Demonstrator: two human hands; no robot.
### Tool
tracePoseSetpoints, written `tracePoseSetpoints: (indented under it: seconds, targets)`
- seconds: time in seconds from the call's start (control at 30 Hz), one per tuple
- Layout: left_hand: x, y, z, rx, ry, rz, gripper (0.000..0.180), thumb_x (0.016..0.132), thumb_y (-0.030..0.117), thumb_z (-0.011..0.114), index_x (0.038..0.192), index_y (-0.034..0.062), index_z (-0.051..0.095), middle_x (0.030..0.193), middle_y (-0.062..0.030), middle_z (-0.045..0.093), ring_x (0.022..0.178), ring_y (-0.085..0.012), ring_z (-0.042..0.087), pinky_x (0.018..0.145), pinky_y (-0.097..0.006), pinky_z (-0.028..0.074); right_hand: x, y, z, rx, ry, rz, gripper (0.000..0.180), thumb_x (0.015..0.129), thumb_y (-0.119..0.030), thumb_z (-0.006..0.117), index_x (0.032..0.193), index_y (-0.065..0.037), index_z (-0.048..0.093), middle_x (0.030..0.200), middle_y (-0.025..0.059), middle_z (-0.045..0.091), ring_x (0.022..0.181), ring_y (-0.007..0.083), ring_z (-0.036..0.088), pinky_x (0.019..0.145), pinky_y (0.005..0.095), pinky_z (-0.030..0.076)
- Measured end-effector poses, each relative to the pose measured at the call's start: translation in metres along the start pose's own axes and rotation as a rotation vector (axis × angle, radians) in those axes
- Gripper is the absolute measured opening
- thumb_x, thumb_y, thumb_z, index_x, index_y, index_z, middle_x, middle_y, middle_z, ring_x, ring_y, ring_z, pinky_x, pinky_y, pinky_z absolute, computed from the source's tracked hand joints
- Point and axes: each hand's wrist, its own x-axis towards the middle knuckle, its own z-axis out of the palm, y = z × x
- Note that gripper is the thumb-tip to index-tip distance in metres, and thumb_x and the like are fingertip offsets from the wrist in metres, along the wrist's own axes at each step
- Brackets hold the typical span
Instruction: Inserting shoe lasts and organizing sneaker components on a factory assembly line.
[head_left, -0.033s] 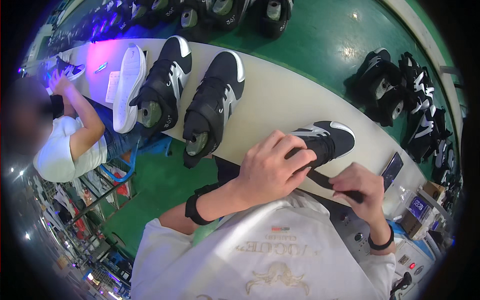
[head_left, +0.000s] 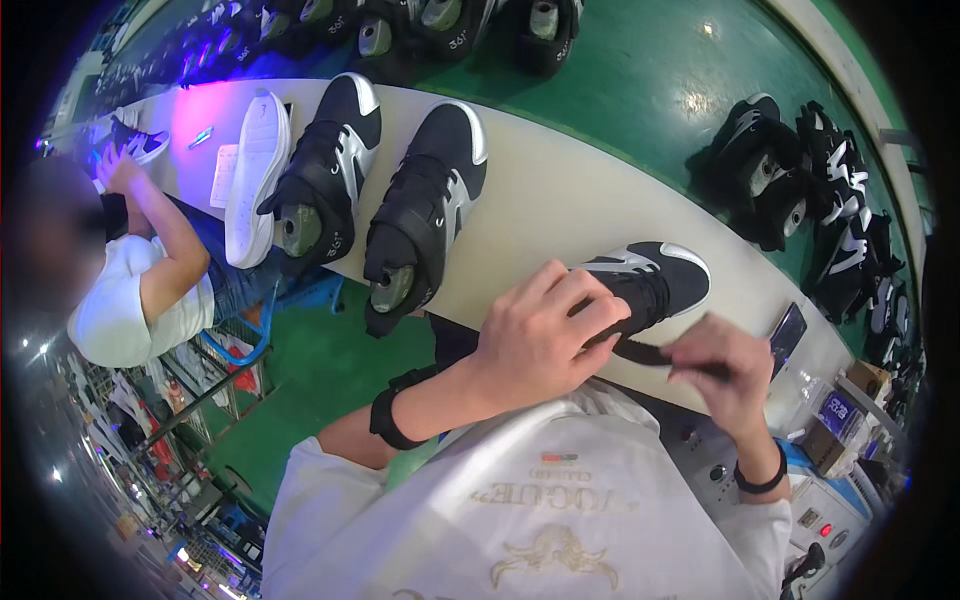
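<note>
Shoe: the black-and-white sneaker (head_left: 645,280) is lying at the desk's (head_left: 560,190) near edge, long axis running toe toward 2 o'clock.
Left hand (head_left: 545,335): its grip is closing over the sneaker's ankle end.
Right hand (head_left: 725,370): fingers are pinching a black strap (head_left: 645,352) at 4 o'clock.

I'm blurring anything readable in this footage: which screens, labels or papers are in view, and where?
Dark flat phone-like screen: on the cream table's right end, tilted rectangle, black-blue.
Small blue-lit display panel: right of the table on grey equipment, boxy.
White paper sheet: far left on the table, beside an upturned white shoe sole.
</note>
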Motion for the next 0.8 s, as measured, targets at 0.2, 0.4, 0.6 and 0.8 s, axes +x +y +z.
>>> tracePoseSetpoints:
  seconds: [0.2,0.4,0.6,0.8]
  targets:
    - [0.005,-0.004,0.008,-0.083,-0.076,0.121,0.025,0.062,0.01,0.076,0.083,0.0138,0.064,0.079,0.0018,0.058,0.071,-0.02,0.055,0.056,-0.033,0.047,0.067,0.031,0.026,0.258,0.129,0.31,0.016,0.073,0.002,0.082,0.083,0.002,0.07,0.075,0.0061,0.07,0.069,0.0107,0.063,0.063,0.0268,0.05]
    - [0.009,-0.006,0.004,-0.126,-0.082,0.162,0.02,0.065,0.009,0.073,0.081,0.0124,0.062,0.078,-0.0027,0.055,0.07,-0.0246,0.054,0.058,-0.036,0.046,0.098,0.041,0.044,0.162,-0.058,0.367,0.018,0.078,-0.001,0.076,0.076,0.0,0.058,0.075,0.0,0.061,0.071,0.006,0.054,0.062,0.0265,0.048]
    - [0.002,0.006,0.009,-0.001,-0.114,0.107,0.018,0.069,0.01,0.074,0.084,0.0136,0.065,0.083,-0.003,0.056,0.075,-0.0251,0.057,0.061,-0.036,0.047,0.107,0.057,0.057,-0.059,-0.057,0.238,0.026,0.08,-0.006,0.075,0.074,0.003,0.051,0.074,0.0163,0.062,0.065,0.0244,0.06,0.063,0.0369,0.048]
    - [-0.018,0.011,0.009,0.037,0.066,0.048,0.023,0.072,0.006,0.075,0.093,0.0127,0.069,0.094,-0.006,0.063,0.082,-0.0269,0.06,0.067,-0.037,0.048,0.075,0.046,0.009,-0.217,0.446,0.03,0.013,0.087,-0.006,0.071,0.095,0.0,0.064,0.09,0.0141,0.065,0.087,0.0294,0.063,0.072,0.0377,0.052]
